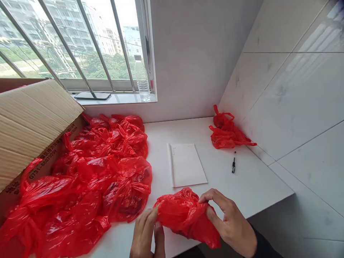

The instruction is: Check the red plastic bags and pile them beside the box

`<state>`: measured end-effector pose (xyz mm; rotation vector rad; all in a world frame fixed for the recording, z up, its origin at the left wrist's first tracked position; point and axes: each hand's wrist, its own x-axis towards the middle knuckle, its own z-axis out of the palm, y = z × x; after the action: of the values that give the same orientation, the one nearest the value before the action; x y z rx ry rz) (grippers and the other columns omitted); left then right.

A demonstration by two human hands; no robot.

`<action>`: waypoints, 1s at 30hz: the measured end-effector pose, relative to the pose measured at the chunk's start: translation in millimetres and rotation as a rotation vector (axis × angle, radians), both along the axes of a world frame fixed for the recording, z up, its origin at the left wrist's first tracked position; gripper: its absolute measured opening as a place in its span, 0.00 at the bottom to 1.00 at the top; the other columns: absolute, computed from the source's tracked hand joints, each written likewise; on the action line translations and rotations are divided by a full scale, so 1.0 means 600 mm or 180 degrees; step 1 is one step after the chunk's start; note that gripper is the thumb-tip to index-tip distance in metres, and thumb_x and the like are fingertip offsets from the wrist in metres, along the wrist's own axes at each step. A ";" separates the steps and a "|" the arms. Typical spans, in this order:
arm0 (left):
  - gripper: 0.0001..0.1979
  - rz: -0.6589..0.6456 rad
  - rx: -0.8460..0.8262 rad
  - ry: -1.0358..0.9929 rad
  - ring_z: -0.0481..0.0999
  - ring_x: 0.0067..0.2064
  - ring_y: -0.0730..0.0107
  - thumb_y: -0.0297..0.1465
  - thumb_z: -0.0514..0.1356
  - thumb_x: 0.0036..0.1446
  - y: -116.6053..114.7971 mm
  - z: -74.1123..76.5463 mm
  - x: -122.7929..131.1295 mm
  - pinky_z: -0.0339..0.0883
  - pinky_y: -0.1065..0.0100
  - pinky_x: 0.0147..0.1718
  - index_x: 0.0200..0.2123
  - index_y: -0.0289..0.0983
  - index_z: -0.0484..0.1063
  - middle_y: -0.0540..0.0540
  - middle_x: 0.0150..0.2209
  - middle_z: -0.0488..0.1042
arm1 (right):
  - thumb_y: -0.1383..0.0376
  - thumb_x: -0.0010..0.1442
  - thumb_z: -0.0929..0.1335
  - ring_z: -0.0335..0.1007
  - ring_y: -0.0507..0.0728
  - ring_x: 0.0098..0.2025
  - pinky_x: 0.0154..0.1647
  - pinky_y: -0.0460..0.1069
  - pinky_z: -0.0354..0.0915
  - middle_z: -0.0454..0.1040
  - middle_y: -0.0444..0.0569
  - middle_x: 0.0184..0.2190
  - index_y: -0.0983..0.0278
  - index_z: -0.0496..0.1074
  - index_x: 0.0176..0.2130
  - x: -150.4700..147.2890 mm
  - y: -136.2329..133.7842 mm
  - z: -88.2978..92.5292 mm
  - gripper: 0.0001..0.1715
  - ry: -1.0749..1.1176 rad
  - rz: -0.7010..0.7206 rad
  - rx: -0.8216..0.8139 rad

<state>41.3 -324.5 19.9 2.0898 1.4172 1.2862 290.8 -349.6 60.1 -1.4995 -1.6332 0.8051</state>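
Note:
A crumpled red plastic bag [185, 215] is at the front edge of the white table, between my two hands. My right hand [228, 218] pinches its right side between thumb and fingers. At the bag's left end, my left hand [147, 229] grips the film with fingertips and thumb. What the bag contains, if anything, cannot be made out. Just beyond it lies a white notebook [188, 164] with small dark marks near its top left. A black pen [233, 166] rests to the right of the notebook.
A heap of red plastic bags [107, 179] covers the table's left side, against an open cardboard box [34, 125]. More red bags [228, 130] lie by the tiled wall at the back right. On the windowsill are a phone [92, 95] and a clear bottle [142, 79].

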 end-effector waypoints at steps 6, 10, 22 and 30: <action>0.28 -0.0854 -0.0970 0.0430 0.78 0.33 0.69 0.24 0.53 0.58 0.003 0.007 0.018 0.74 0.72 0.31 0.62 0.46 0.63 0.46 0.42 0.75 | 0.65 0.68 0.61 0.70 0.57 0.44 0.46 0.52 0.65 0.73 0.45 0.40 0.56 0.69 0.43 -0.034 0.002 -0.004 0.09 0.0106 0.0308 0.0140; 0.09 -0.0847 -0.0884 0.1015 0.75 0.31 0.69 0.26 0.54 0.60 -0.003 0.009 0.036 0.69 0.72 0.27 0.38 0.44 0.72 0.49 0.35 0.71 | 0.63 0.69 0.60 0.70 0.58 0.44 0.46 0.53 0.66 0.74 0.46 0.40 0.56 0.70 0.43 -0.027 -0.001 -0.012 0.10 0.0040 0.0586 0.0124; 0.17 -0.0403 -0.0283 0.0618 0.74 0.53 0.58 0.31 0.56 0.65 0.005 0.042 0.023 0.72 0.60 0.49 0.56 0.44 0.69 0.42 0.52 0.72 | 0.48 0.65 0.66 0.69 0.63 0.47 0.54 0.60 0.64 0.72 0.48 0.43 0.52 0.63 0.60 -0.006 0.001 -0.013 0.28 -0.0367 0.0191 -0.0080; 0.15 0.0410 -0.0653 0.0051 0.77 0.48 0.60 0.37 0.57 0.66 0.020 0.038 -0.015 0.76 0.63 0.42 0.54 0.43 0.72 0.44 0.49 0.77 | 0.48 0.69 0.62 0.67 0.56 0.33 0.36 0.50 0.64 0.71 0.43 0.30 0.56 0.72 0.38 0.014 0.010 -0.004 0.18 -0.0149 -0.0266 -0.0383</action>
<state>32.2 -312.7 42.7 1.9058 1.6390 1.1180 299.3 -343.6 57.4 -1.6707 -1.5685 0.8402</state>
